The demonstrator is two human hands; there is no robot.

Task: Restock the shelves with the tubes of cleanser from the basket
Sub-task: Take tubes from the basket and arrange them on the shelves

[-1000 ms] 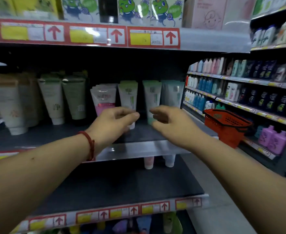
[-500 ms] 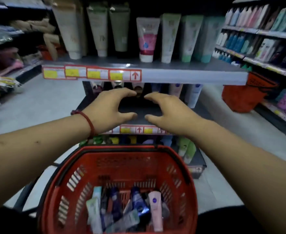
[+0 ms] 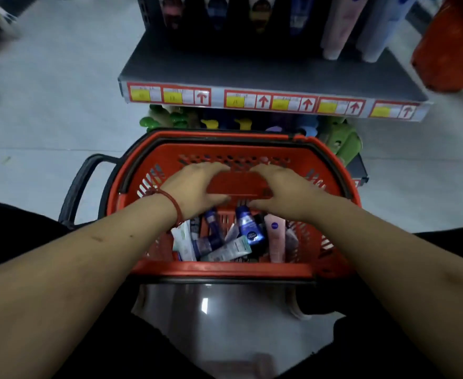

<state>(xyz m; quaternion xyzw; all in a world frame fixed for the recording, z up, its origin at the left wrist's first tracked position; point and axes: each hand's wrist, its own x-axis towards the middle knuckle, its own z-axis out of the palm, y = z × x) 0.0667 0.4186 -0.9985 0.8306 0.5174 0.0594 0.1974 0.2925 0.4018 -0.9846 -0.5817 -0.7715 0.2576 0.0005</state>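
Left hand (image 3: 194, 187), right hand (image 3: 282, 191) hovered over red basket (image 3: 224, 269), fingers (image 3: 208, 167) loosely curved, gripping nothing visible. Cleanser tubes (image 3: 248, 228) lay jumbled on basket bottom. Probably light, soft, slick; best pinched mid-body or near stiff cap.

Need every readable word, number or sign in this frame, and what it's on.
"↑" (red up arrows): on the shelf-edge strip, clear.
Yellow price tags on it: digits too blurred.
Round logo on the dark blue tube: lettering too blurred.
Round logo on the pink tube: too small to read.
No words legible.
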